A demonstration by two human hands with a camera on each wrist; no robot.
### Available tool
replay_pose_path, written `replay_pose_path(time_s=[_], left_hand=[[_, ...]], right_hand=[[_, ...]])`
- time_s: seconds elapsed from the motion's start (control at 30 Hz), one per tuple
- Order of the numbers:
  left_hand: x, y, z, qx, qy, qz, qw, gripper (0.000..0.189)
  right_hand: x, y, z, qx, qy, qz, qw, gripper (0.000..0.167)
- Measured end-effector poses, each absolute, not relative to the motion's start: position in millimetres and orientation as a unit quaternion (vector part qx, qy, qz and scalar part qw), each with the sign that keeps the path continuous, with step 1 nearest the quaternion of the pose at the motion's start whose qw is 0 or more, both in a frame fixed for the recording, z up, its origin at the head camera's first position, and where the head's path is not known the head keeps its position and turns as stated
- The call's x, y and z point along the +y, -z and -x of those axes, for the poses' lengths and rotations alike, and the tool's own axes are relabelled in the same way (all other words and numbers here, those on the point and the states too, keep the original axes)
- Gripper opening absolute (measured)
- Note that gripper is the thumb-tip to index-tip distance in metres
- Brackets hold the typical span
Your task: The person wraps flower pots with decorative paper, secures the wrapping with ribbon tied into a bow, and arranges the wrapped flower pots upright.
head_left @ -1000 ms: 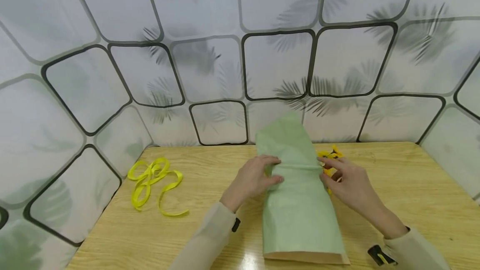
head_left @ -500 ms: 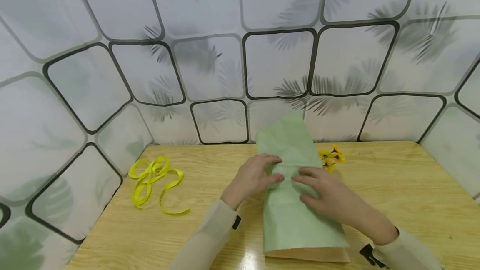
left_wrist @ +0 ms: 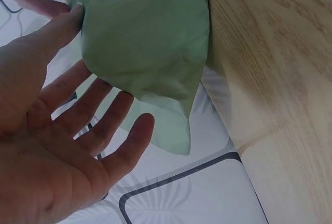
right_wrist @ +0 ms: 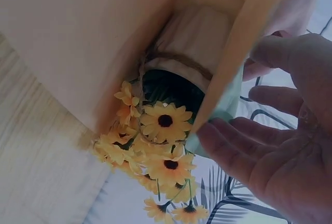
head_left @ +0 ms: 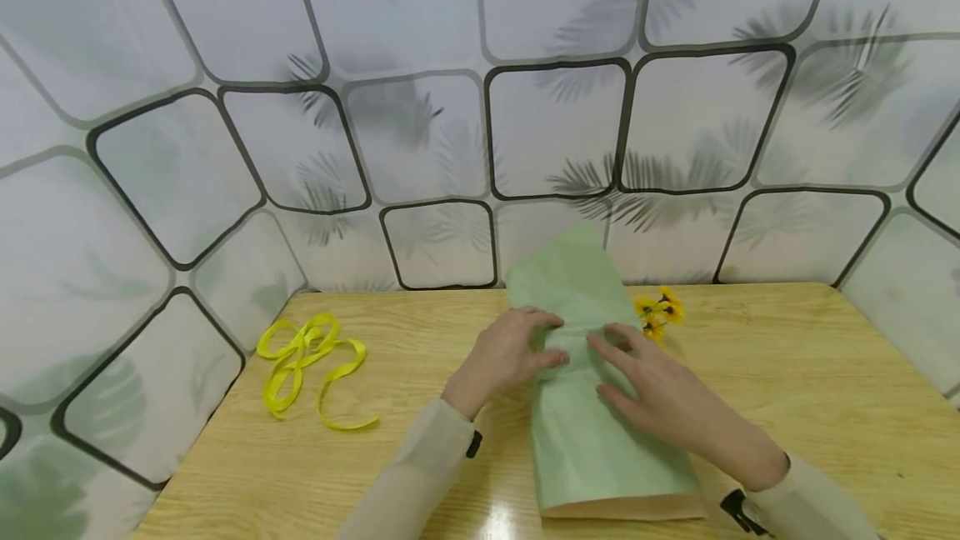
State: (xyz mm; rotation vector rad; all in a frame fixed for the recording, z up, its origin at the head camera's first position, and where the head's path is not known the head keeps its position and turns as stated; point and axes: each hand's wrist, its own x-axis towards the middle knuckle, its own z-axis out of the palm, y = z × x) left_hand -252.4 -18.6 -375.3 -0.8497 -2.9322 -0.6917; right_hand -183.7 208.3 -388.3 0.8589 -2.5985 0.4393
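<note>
A sheet of wrapping paper (head_left: 592, 440), green outside and peach inside, lies folded over in a long tube on the wooden table. My left hand (head_left: 504, 358) holds its left side around the middle, thumb and fingers at the crease. In the left wrist view, fingertips are tucked at the paper's edge. Across the upper right part of the paper lies my right hand (head_left: 663, 394), its fairly straight fingers touching the outer face. Inside the fold, the right wrist view shows a pale wrapped bundle (right_wrist: 199, 35) tied with twine (right_wrist: 181, 60), and yellow artificial flowers (right_wrist: 168, 169) come out of it.
A loose yellow ribbon (head_left: 300, 357) lies in loops on the left of the table (head_left: 810, 382). A patterned cloth wall (head_left: 555, 132) stands behind and on both sides. The paper's pointed far end overlaps the back wall in the head view.
My right hand has moved left from beside the flowers onto the paper, and the right flap now lies over. The paper's near end has shifted slightly right. My left hand stays in place.
</note>
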Motion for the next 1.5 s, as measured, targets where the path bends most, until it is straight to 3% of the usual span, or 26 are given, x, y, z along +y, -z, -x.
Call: replay_pose_path(time_s=[0.3, 0.6, 0.87, 1.23, 1.5], left_hand=[[-27, 375, 256, -0.922, 0.225, 0.316, 0.007, 0.034], [-33, 371, 257, -0.923, 0.213, 0.32, 0.009, 0.041], [-35, 373, 257, -0.921, 0.219, 0.323, 0.008, 0.03], [-35, 378, 254, -0.918, 0.258, 0.3, -0.007, 0.028], [-29, 379, 243, -0.922, 0.266, 0.279, 0.026, 0.027]], right_hand=[[206, 383, 188, -0.941, -0.154, -0.285, 0.1, 0.058], [205, 384, 189, -0.942, -0.167, -0.283, 0.07, 0.064], [205, 384, 192, -0.939, -0.159, -0.294, 0.08, 0.065], [202, 393, 200, -0.947, -0.144, -0.278, 0.07, 0.074], [196, 397, 206, -0.943, -0.146, -0.282, 0.103, 0.069]])
